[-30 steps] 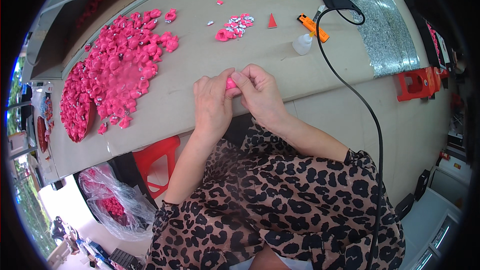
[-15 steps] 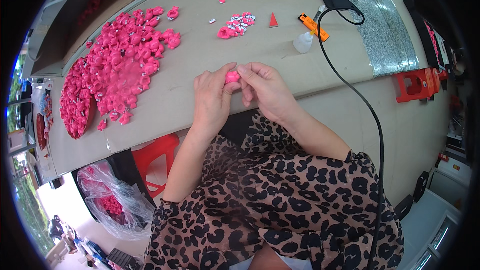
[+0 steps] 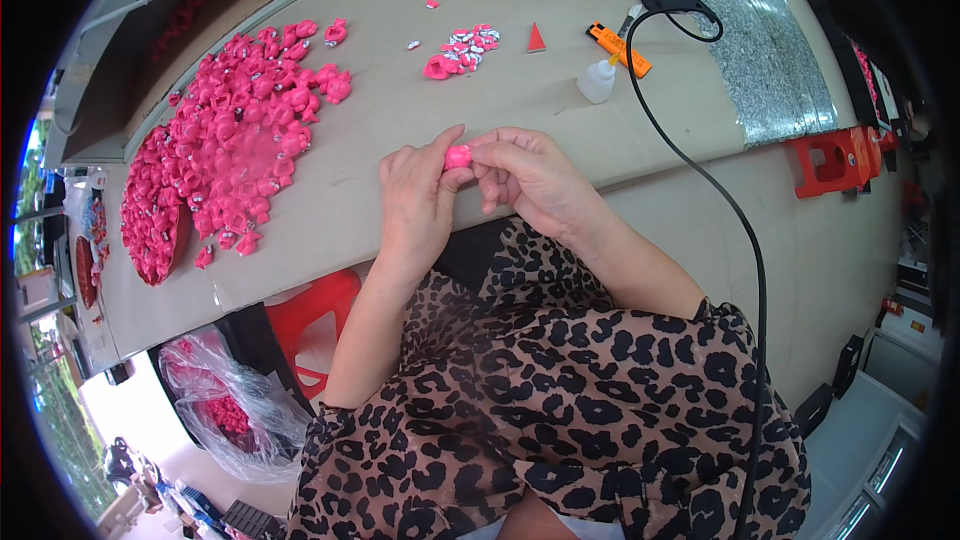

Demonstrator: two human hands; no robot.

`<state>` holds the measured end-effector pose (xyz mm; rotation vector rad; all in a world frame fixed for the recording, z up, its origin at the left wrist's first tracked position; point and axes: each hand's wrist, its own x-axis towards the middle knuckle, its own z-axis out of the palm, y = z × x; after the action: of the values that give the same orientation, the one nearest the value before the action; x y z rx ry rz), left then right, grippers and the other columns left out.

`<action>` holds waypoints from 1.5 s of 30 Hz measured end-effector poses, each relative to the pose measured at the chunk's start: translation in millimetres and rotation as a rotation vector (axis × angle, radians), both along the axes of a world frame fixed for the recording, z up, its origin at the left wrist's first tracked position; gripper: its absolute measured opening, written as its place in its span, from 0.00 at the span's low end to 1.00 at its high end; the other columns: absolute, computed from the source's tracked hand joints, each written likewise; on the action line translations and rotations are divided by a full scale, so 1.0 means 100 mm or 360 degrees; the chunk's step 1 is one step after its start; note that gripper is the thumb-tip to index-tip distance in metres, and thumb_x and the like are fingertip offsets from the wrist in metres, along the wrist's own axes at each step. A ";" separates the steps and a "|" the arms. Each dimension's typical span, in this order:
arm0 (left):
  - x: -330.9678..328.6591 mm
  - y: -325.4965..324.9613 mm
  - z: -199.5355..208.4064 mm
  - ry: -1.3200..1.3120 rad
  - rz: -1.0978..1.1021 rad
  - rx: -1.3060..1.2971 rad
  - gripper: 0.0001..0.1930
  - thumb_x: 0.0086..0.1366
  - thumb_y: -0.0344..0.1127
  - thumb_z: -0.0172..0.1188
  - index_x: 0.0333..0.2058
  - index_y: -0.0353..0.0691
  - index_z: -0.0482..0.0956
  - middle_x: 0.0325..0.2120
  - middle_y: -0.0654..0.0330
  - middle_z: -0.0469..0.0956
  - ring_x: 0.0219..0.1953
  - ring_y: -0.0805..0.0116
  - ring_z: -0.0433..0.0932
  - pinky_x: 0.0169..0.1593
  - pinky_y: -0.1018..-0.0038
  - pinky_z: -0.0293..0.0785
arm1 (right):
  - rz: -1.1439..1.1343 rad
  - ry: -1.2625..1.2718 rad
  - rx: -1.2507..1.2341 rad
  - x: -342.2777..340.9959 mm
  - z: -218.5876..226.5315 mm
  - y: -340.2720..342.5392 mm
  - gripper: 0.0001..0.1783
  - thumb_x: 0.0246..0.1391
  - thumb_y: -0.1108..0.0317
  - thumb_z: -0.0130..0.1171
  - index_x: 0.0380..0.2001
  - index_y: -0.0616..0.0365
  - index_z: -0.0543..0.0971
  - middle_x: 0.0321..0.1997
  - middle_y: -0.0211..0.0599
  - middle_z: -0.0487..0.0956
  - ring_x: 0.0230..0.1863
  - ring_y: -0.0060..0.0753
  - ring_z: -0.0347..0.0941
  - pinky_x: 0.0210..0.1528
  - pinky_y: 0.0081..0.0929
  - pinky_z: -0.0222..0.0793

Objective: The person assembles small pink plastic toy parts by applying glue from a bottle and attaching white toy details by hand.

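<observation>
Between my two hands, above the near side of the table, is a small pink plastic piece. My left hand grips it between thumb and forefinger. From the other side, the thumb and fingers of my right hand pinch it, covering part of it. Its exact shape is too small to make out. A big heap of similar pink pieces spreads over the table at the left. Beyond my hands lies a smaller cluster of pink-and-white pieces.
A white squeeze bottle stands beside an orange cutter. A red triangle lies nearby. A black cable hangs down past my right side. A red stool and a plastic bag of pink pieces are below the table's edge.
The pink piece has turned slightly between my fingers, and my right fingertips sit a little differently on it. The whole view has shifted slightly.
</observation>
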<state>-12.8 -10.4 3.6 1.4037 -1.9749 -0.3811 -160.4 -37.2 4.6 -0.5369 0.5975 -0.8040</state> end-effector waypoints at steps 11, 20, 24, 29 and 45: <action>0.00 0.00 0.00 -0.0020 -0.0021 -0.0038 0.18 0.50 0.30 0.54 0.42 0.40 0.69 0.23 0.60 0.70 0.28 0.65 0.65 0.42 0.71 0.56 | 0.0018 0.0112 0.0065 0.00 0.03 -0.03 0.06 0.47 0.70 0.50 0.21 0.61 0.69 0.19 0.30 0.70 0.15 0.16 0.66 0.15 0.14 0.65; -0.06 0.03 0.03 0.0187 0.0116 -0.0053 0.13 0.50 0.31 0.56 0.37 0.42 0.71 0.20 0.63 0.68 0.26 0.67 0.65 0.42 0.72 0.57 | 0.0068 0.0303 0.0165 0.03 0.08 -0.07 0.05 0.45 0.71 0.49 0.19 0.61 0.68 0.17 0.30 0.68 0.13 0.17 0.65 0.12 0.14 0.63; -0.03 0.01 0.01 0.0094 -0.0003 -0.0105 0.11 0.50 0.32 0.55 0.35 0.43 0.71 0.19 0.63 0.68 0.25 0.67 0.65 0.41 0.71 0.57 | 0.0063 0.0333 0.0169 0.03 0.09 -0.06 0.05 0.44 0.72 0.49 0.18 0.60 0.68 0.16 0.30 0.68 0.13 0.17 0.65 0.12 0.14 0.63; -0.01 0.00 -0.01 0.0061 0.0002 -0.0104 0.10 0.51 0.33 0.55 0.34 0.43 0.71 0.18 0.63 0.67 0.25 0.65 0.65 0.41 0.71 0.57 | 0.0063 0.0362 0.0171 0.07 0.08 -0.06 0.05 0.45 0.71 0.49 0.20 0.61 0.69 0.17 0.30 0.69 0.13 0.16 0.64 0.12 0.14 0.63; -0.04 0.03 0.00 0.0461 0.0129 0.0124 0.11 0.49 0.28 0.56 0.34 0.41 0.71 0.22 0.61 0.70 0.27 0.65 0.67 0.39 0.72 0.61 | 0.0017 0.0079 -0.0006 0.03 0.02 0.00 0.05 0.49 0.72 0.46 0.27 0.63 0.69 0.23 0.32 0.70 0.17 0.17 0.66 0.19 0.18 0.68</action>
<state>-17.2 -7.4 3.5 1.3856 -1.6802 -0.5942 -157.0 -36.9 6.2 -0.5643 0.6385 -0.7836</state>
